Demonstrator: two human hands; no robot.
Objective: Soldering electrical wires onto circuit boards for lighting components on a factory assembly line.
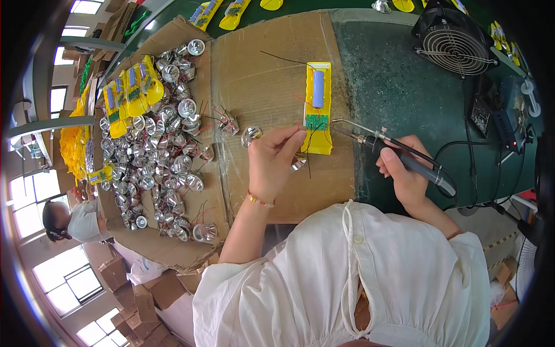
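A yellow plastic housing (319, 87) with a blue cylindrical battery (318, 88) and a small green circuit board (315, 121) lies on the cardboard sheet (260, 75). My left hand (273, 159) pinches thin wires at the board's lower left edge, next to a small silver reflector (298, 164). My right hand (404, 173) grips a black-handled soldering iron (399, 156); its metal tip points left and reaches the green board.
A heap of silver reflectors (156, 156) with red and black wires covers the left cardboard, with yellow housings (130, 92) beside it. A black fan (454, 40) stands at the back right. Cables and a black box (488, 115) lie right. Another person (72, 220) sits at the far left.
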